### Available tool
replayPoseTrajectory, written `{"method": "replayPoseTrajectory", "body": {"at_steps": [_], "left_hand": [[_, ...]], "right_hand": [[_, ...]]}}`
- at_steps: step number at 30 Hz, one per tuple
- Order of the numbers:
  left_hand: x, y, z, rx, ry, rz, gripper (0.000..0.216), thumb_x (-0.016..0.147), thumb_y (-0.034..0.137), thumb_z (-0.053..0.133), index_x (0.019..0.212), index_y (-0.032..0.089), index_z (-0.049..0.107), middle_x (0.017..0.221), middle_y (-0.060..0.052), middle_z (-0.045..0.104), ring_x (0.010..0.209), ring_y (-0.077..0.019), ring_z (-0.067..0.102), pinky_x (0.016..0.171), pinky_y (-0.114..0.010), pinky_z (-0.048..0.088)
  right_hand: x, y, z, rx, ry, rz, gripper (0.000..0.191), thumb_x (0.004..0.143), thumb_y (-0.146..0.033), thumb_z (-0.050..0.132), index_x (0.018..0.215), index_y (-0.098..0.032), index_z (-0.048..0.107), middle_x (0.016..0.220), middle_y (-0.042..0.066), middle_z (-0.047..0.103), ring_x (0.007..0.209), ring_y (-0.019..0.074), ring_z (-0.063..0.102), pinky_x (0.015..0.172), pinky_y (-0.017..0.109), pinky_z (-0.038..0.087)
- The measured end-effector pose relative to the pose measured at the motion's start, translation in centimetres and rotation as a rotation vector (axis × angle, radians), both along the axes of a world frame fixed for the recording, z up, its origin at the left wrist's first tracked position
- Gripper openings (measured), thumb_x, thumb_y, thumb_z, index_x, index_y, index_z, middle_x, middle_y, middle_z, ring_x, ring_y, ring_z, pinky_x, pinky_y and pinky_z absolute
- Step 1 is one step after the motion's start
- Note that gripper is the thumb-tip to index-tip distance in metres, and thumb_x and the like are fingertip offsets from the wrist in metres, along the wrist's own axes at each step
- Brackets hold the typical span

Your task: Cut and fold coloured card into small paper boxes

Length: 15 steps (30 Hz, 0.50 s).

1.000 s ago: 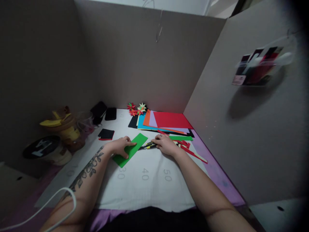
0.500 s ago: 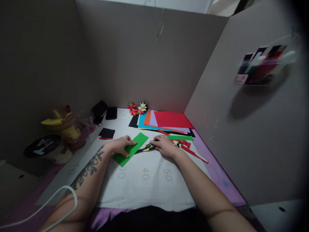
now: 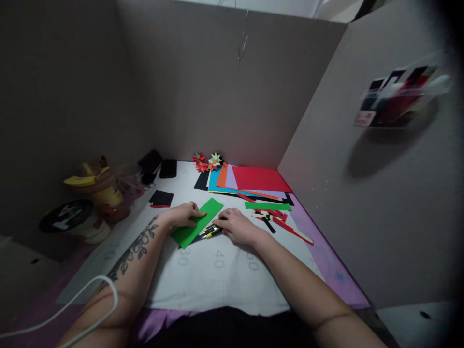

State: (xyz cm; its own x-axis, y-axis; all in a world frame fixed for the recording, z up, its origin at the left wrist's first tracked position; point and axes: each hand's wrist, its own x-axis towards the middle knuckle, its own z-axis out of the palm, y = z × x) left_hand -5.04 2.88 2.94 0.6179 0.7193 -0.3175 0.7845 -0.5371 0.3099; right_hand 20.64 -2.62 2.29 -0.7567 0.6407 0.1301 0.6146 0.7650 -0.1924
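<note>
A folded-looking green paper strip (image 3: 201,222) lies slanted on the white, number-marked mat (image 3: 232,280). My left hand (image 3: 182,214) rests on its left edge, index finger stretched across the paper and thumb apart, pressing it down. Just right of the strip, my right hand (image 3: 237,226) is closed around a yellow-and-black utility knife (image 3: 211,232). Its dark front end points down-left along the strip's lower right edge. The fingers hide the back of the knife.
Red, cream and black paper scraps (image 3: 277,220) and a thin green strip (image 3: 268,206) lie at right. Behind are coloured sheets (image 3: 259,179) and folded paper stars (image 3: 206,162). Small black squares (image 3: 161,198), a phone (image 3: 168,168) and containers (image 3: 92,227) stand left. A white cable (image 3: 112,290) crosses my left forearm.
My right hand has moved left and slightly down with the knife, away from the scraps and along the green strip's edge. My left hand stays on the paper, its thumb drawn up a little.
</note>
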Motion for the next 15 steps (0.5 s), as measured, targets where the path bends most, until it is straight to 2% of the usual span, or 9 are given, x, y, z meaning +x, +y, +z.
{"method": "replayPoseTrajectory", "body": {"at_steps": [6, 9, 12, 15], "left_hand": [[-0.3, 0.0, -0.4, 0.030, -0.015, -0.003, 0.056, 0.073, 0.025, 0.063, 0.127, 0.034, 0.057, 0.124, -0.004, 0.049, 0.110, -0.0216, 0.053, 0.096, -0.027, 0.039], [-0.1, -0.5, -0.5, 0.076, -0.061, 0.067, 0.054, 0.074, 0.027, 0.061, 0.128, 0.028, 0.056, 0.119, -0.006, 0.053, 0.105, -0.0218, 0.057, 0.091, -0.027, 0.042], [0.8, -1.7, -0.1, 0.153, -0.059, 0.231, 0.058, 0.076, 0.045, 0.059, 0.128, 0.020, 0.053, 0.115, -0.011, 0.057, 0.100, -0.0248, 0.060, 0.086, -0.031, 0.045], [1.8, -2.7, 0.7, 0.159, 0.044, 0.354, 0.070, 0.068, 0.057, 0.062, 0.124, 0.016, 0.050, 0.115, -0.015, 0.059, 0.099, -0.0300, 0.060, 0.078, -0.035, 0.047]], "right_hand": [[-1.9, -1.4, -0.1, -0.036, 0.016, 0.137, 0.037, 0.083, -0.017, 0.057, 0.119, -0.027, 0.061, 0.110, 0.007, 0.060, 0.103, 0.0222, 0.048, 0.092, 0.038, 0.033], [-1.3, -1.4, -0.1, -0.088, 0.041, 0.157, 0.038, 0.082, -0.015, 0.058, 0.118, -0.028, 0.062, 0.111, 0.007, 0.061, 0.104, 0.0216, 0.050, 0.094, 0.038, 0.033], [0.7, -0.7, 0.0, -0.138, 0.057, 0.095, 0.041, 0.080, -0.011, 0.057, 0.117, -0.027, 0.063, 0.112, 0.006, 0.062, 0.107, 0.0210, 0.051, 0.096, 0.038, 0.032], [3.2, 0.2, 0.2, -0.152, 0.045, -0.035, 0.041, 0.078, -0.008, 0.056, 0.114, -0.026, 0.064, 0.110, 0.006, 0.063, 0.107, 0.0218, 0.051, 0.096, 0.038, 0.033]]}}
